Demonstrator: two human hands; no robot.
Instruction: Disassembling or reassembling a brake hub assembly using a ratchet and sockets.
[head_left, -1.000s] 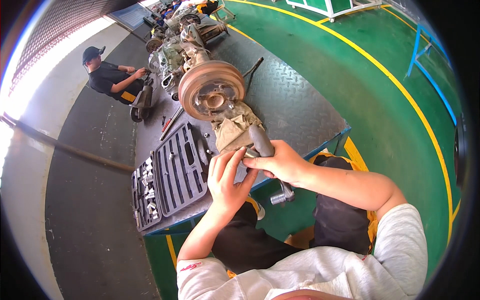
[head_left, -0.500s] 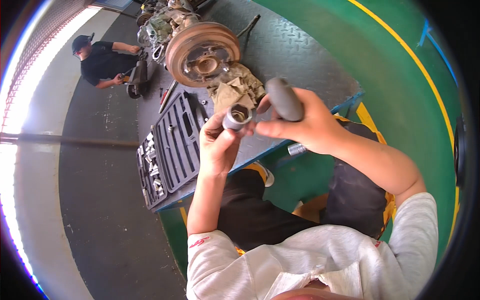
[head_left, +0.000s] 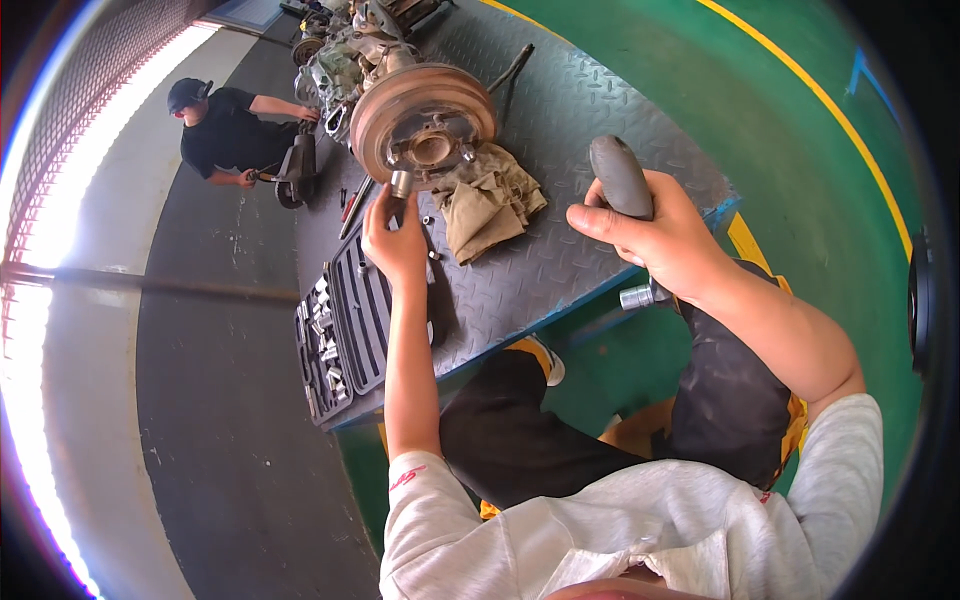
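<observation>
My left hand [head_left: 398, 242] grips a short silver socket [head_left: 400, 184] just in front of a rusty brake drum [head_left: 388, 105]. My right hand [head_left: 655, 232] is closed round a thick dark grey tool handle [head_left: 620, 178], raised near the bench's right edge. A silver socket end [head_left: 637, 298] shows below that hand. A crumpled khaki rag [head_left: 490, 210] lies on the steel bench [head_left: 590, 115] beside the drum. Left of my left arm, an open black socket case [head_left: 365, 335] holds several sockets.
Past the drum stand greasy mechanical assemblies [head_left: 355, 45]. A person [head_left: 225, 135] in a dark shirt works at the bench's left side. A long tool [head_left: 354, 208] lies near the case. Yellow floor lines [head_left: 800, 85] and a blue frame [head_left: 860, 65] are at the right.
My hands have moved apart: the left one has carried the socket forward to the drum, while the right one has shifted rightward with the grey handle.
</observation>
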